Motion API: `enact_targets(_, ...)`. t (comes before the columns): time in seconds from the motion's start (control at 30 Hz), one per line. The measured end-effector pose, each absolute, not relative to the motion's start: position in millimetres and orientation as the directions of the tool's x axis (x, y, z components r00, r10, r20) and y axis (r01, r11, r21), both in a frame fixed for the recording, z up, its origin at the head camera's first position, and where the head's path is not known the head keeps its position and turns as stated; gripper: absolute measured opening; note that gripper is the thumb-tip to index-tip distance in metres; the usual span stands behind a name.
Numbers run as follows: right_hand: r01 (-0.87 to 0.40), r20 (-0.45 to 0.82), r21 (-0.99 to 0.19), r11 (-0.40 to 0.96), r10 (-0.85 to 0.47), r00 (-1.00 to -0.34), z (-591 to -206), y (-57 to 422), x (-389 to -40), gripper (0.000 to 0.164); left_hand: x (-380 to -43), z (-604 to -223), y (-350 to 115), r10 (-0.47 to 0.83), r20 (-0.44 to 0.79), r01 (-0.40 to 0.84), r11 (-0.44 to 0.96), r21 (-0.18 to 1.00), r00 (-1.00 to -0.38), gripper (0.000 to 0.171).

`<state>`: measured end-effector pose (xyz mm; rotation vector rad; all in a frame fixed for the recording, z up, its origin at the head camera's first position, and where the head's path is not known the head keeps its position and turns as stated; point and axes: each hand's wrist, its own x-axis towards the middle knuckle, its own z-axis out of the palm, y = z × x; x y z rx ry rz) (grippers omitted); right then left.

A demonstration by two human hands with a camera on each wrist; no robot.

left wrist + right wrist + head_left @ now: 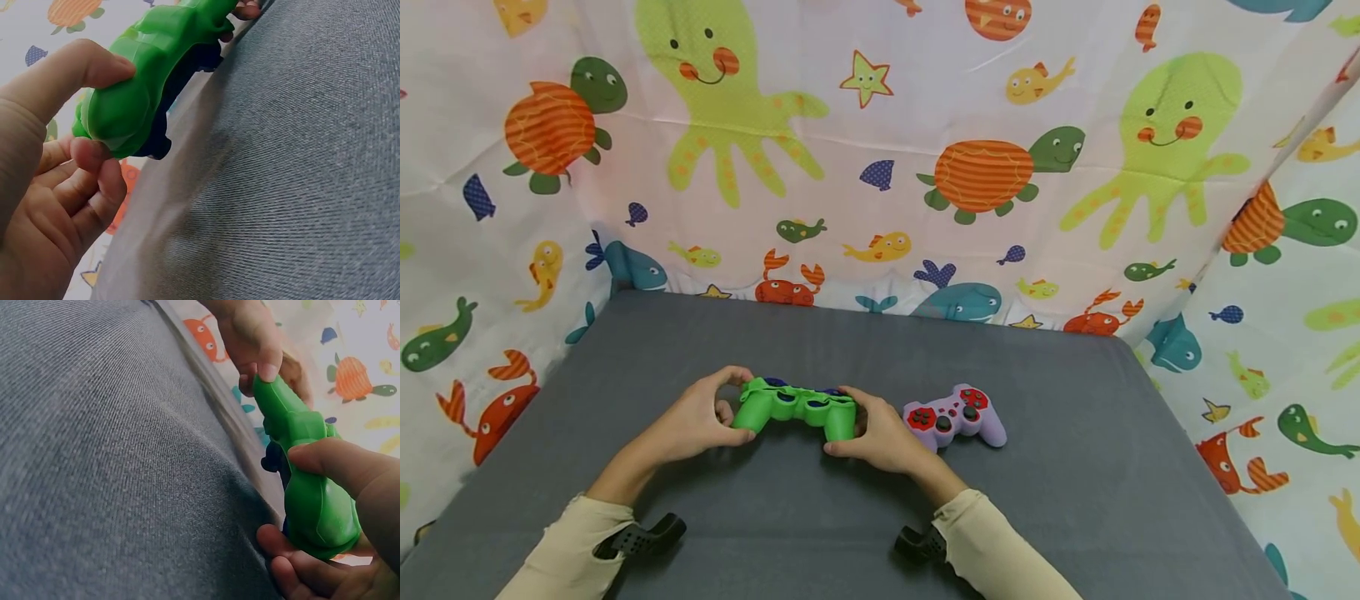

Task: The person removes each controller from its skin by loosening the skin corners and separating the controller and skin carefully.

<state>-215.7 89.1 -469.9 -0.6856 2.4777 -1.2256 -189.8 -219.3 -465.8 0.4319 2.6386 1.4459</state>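
A bright green game controller (pixel 795 402) with dark blue buttons is held between both hands over the grey cloth. My left hand (pixel 698 417) grips its left handle, thumb on one side and curled fingers on the other, as the left wrist view shows with the green shell (pixel 156 62). At the opposite handle, my right hand (pixel 880 429) pinches it the same way; the right wrist view has the thumb lying along the green casing (pixel 319 500). Just right of that hand lies a lilac controller (pixel 957 417) with red button areas and dark sticks, partly overlapped by the hand.
Grey cloth (pixel 775 517) covers the table. White curtains printed with sea animals (pixel 880 100) stand behind it and along both sides. A black strap (pixel 643 536) sits at the left wrist, another black strap (pixel 920 544) at the right wrist, below the cream sleeves.
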Motion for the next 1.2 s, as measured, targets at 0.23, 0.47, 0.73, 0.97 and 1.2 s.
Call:
enact_targets(0.23,-0.282,-0.05,-0.804,0.524,-0.532,-0.845,-471,89,-216,0.086,-190,-466,-218,0.273,0.03,0.176,0.527,0.832,-0.962,0.067)
enact_targets(0.47,-0.276,-0.05,-0.813,0.513,-0.533,-0.844,-470,92,-216,0.086,-189,-464,-214,0.257,0.046,0.185,0.548,0.816,-0.965,0.064)
enact_targets(0.73,-0.258,-0.054,-0.83,0.494,-0.532,-0.845,-471,92,-218,0.085,-186,-462,-213,0.243,0.051,0.185,0.57,0.801,-0.969,0.06)
enact_targets(0.97,-0.244,-0.046,-0.836,0.492,-0.506,-0.861,-470,92,-218,0.079,-186,-462,-209,0.248,0.066,0.206,0.598,0.775,-0.967,0.058)
enact_targets(1.2,-0.246,-0.041,-0.846,0.474,-0.517,-0.855,-472,92,-218,0.076,-182,-463,-208,0.241,0.088,0.222,0.613,0.759,-0.967,0.056)
